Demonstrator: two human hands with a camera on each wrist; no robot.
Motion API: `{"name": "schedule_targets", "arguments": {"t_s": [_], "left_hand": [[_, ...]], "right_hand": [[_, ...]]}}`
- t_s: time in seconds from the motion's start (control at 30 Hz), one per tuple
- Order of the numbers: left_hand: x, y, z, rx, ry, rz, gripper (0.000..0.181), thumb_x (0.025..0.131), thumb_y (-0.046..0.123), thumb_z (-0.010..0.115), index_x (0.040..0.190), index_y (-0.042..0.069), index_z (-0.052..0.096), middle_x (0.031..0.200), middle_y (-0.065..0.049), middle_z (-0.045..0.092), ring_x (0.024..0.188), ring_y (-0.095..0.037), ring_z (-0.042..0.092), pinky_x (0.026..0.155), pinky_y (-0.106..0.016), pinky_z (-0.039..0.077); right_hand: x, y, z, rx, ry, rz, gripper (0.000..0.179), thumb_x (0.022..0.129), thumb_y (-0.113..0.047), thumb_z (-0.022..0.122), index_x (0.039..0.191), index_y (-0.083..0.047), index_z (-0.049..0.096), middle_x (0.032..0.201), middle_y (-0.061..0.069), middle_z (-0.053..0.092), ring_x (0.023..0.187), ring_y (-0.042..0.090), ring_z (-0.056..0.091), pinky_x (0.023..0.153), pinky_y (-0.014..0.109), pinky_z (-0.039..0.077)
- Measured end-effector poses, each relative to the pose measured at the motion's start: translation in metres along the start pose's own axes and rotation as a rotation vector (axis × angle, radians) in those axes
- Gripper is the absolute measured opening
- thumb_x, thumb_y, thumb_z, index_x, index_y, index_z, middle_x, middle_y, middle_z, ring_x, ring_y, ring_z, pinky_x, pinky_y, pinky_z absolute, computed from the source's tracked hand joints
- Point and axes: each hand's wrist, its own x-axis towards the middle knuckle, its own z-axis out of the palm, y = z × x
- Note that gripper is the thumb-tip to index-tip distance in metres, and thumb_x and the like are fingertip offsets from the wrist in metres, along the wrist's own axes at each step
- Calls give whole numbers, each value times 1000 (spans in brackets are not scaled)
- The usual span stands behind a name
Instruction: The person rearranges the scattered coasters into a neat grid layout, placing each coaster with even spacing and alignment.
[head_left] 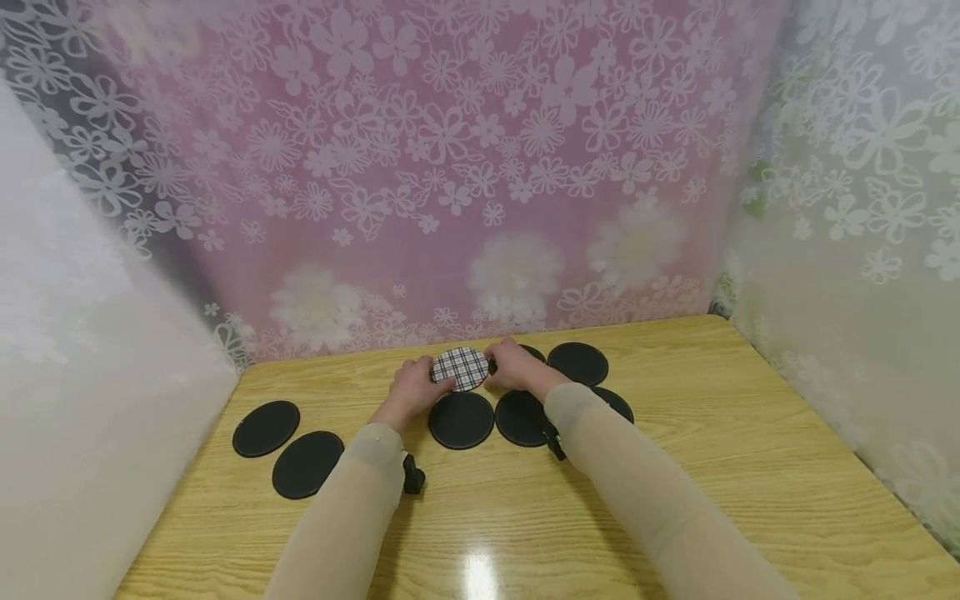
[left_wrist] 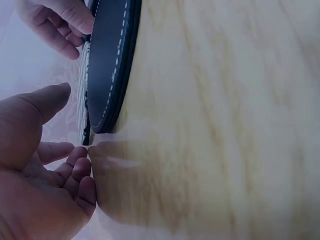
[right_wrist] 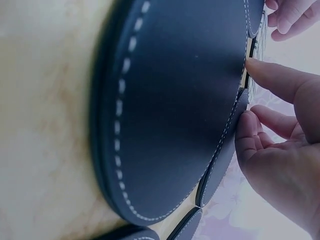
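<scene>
A round coaster with a black-and-white plaid face (head_left: 461,368) lies flat near the table's back edge. My left hand (head_left: 412,389) is at its left side, thumb by the near rim, fingers loosely bent. In the left wrist view, that thumb stands apart from the plaid coaster (left_wrist: 82,95) and the fingertips rest low beside its end. My right hand (head_left: 517,367) is at the right side, thumb near the rim. In the right wrist view, its fingers (right_wrist: 247,132) lie by a black stitched coaster (right_wrist: 220,155). Neither hand visibly grips anything.
Black round coasters lie in front of the plaid one (head_left: 461,421), beside that (head_left: 517,418), and further right (head_left: 577,363), some partly behind my right arm. Two more (head_left: 266,428) lie at the left. Patterned curtains (head_left: 480,167) border the wooden table (head_left: 480,517).
</scene>
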Motion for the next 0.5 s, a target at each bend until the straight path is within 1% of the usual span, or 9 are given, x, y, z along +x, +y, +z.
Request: {"name": "schedule_targets", "arguments": {"t_s": [0.13,0.3,0.4,0.5], "left_hand": [[-3,-1,0,-26,-1,9,70,110,37,70,161,-6,48,151,-33,54,142,-52,49,117,-64,43],[-7,-2,0,-50,6,17,73,110,37,70,164,-5,44,157,-35,48,147,-52,46,119,-63,42],[-12,-3,-1,-59,17,24,74,110,38,70,165,-4,43,160,-35,45,148,-52,46,119,-63,42],[-18,-4,-3,-52,31,39,74,110,38,71,165,-4,43,161,-36,43,149,-52,46,120,-64,41]], "right_hand": [[-7,-1,-1,-4,1,-15,58,104,-19,78,155,0,58,148,24,54,128,35,57,105,50,51],[-10,-2,-2,-25,8,-18,65,106,-18,76,163,1,49,155,25,53,139,37,55,112,50,49],[-11,-3,-2,-15,16,-23,68,106,-16,75,164,2,46,154,24,56,140,37,57,114,50,49],[-14,-3,-4,18,25,-38,69,106,-14,75,165,4,44,150,23,60,139,36,59,114,50,50]]}}
